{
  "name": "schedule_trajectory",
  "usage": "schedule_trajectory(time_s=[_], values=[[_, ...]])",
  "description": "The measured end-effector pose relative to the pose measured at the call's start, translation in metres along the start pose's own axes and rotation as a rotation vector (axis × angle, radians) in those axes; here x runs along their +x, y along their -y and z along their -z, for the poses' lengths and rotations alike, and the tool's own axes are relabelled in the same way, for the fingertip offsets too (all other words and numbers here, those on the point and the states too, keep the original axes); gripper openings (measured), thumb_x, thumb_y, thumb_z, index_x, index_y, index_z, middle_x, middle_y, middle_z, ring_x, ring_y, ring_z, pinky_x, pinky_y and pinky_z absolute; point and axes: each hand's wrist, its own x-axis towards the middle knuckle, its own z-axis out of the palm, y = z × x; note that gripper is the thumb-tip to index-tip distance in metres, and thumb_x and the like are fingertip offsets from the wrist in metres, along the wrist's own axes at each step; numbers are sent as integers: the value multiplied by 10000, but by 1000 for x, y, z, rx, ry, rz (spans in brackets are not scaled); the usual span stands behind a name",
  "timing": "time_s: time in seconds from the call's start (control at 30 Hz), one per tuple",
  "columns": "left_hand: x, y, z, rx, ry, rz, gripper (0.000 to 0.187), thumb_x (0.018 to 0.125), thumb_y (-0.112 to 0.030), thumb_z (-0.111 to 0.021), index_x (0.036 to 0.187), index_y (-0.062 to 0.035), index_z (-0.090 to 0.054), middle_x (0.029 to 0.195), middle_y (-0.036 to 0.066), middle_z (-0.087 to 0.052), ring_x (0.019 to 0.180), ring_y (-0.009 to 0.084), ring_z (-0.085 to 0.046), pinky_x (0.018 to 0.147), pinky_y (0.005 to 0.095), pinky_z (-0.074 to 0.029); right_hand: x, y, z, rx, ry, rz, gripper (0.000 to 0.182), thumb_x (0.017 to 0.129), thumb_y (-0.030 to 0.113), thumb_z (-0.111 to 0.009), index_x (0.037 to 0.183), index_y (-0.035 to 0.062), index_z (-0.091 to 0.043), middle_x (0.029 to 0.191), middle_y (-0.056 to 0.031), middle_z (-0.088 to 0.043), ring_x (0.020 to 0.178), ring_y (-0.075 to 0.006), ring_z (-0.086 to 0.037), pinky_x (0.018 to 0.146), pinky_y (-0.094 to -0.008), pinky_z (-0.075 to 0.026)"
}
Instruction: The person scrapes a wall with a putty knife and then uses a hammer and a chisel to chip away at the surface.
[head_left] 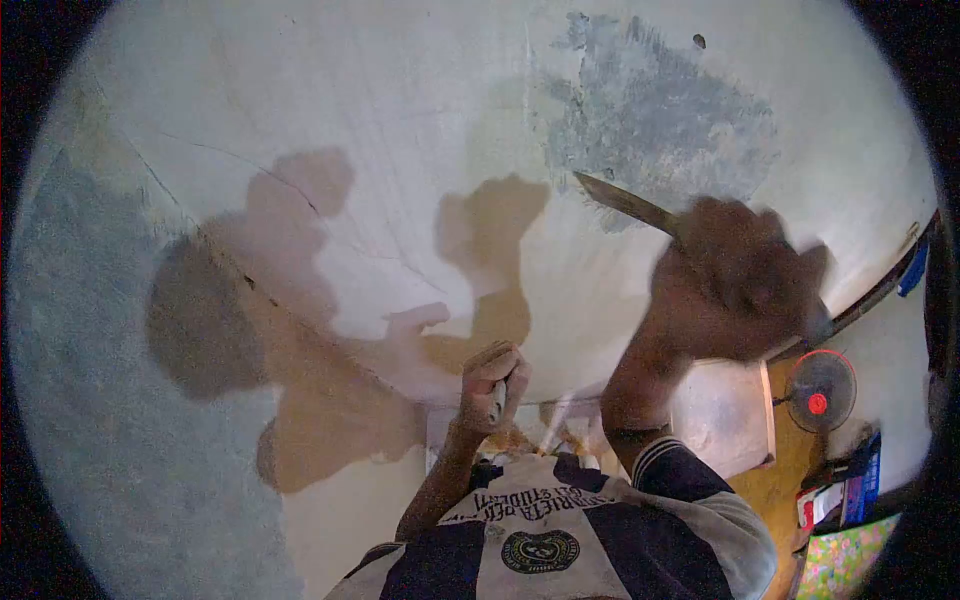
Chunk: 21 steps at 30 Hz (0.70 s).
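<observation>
Right hand (740, 280) — raised, gripping a flat, pointed tool (628, 203) before a pale wall (400, 100); left hand (490, 390) — lower, closed around a light handle (498, 402).

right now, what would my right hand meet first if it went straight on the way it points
The right hand would probably meet the wall first, near the grey patch; the gap is unclear.

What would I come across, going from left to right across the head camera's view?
The large grey patch on the wall at the far left → the left hand → the thin blade → the right hand → the blue thing near the right edge.
</observation>
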Motion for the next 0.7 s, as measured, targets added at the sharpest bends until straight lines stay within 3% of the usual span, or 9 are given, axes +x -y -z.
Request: schedule_trajectory(time_s=[0.07, 0.13, 0.23, 0.3, 0.33, 0.4, 0.47, 0.6, 0.7], values=[[3, 5, 4, -43, 50, 19, 227, 965, -164, -565, 782, -31, -539, 738, 47, -552, 672, 142, -522, 613, 299, -440, -3, 16, -5, 50, -93, -100, 390, 954, 263, -478, 594, 154, -374, 568, -61, -423, 504, -207, -366, 554, -365, -395], [7, 3, -4, -134, -11, -15, 188, 971, -112, -535, 809, -18, -549, 763, 69, -565, 695, 167, -513, 654, 327, -432, -3, -28, 17, -218, -441, -22, 325, 966, 248, -457, 666, 175, -354, 537, -21, -362, 458, -139, -308, 492, -304, -337], [9, -4, -2, -99, -17, -94, 132, 992, -108, -520, 946, -3, -586, 883, 112, -630, 798, 201, -574, 755, 349, -462, 0, -40, 24, -222, 171, 42, 245, 962, 206, -455, 739, 175, -358, 548, -10, -343, 432, -115, -272, 442, -301, -300], [13, -14, -4, -22, -35, -125, 163, 1008, -130, -516, 1067, 3, -589, 983, 140, -666, 907, 230, -615, 845, 366, -474, 1, -35, 19, -264, 131, 63, 243, 963, 199, -449, 739, 175, -360, 541, -2, -344, 423, -115, -266, 437, -300, -292], [14, -24, -6, 17, -55, -118, 195, 1014, -142, -513, 1126, 5, -575, 1030, 153, -674, 970, 248, -624, 895, 379, -469, -1, -23, 26, 42, 216, 28, 191, 966, 176, -503, 807, 137, -404, 663, -45, -449, 524, -156, -377, 467, -391, -333], [20, -27, -7, 83, -67, -150, 266, 1022, -154, -503, 1228, 11, -536, 1136, 177, -665, 1092, 282, -613, 989, 406, -439, 6, 12, 7, -366, 311, 82, 258, 966, 216, -448, 719, 171, -389, 582, -26, -390, 459, -169, -343, 452, -355, -318], [21, -22, -6, 142, -45, -207, 337, 1024, -154, -490, 1314, 18, -486, 1255, 201, -633, 1211, 313, -574, 1076, 435, -387, 15, 0, 32, -349, 516, 49, 149, 911, 211, -559, 816, 146, -465, 667, -45, -450, 552, -207, -437, 520, -383, -381], [17, -24, -10, 23, -8, -153, 422, 1015, -146, -493, 1395, 27, -431, 1411, 222, -521, 1318, 326, -492, 1130, 450, -331, -43, -83, 58, -1234, 28, 190, 183, 861, 234, -678, 897, 138, -526, 734, 13, -442, 654, -174, -445, 635, -290, -395], [21, -10, -7, 22, 4, -191, 482, 1010, -149, -500, 1444, 30, -393, 1478, 225, -450, 1378, 329, -429, 1156, 450, -297, -26, -30, 23, -701, 243, 124, 271, 928, 299, -559, 750, 150, -419, 641, 4, -430, 525, -140, -378, 546, -301, -379]])
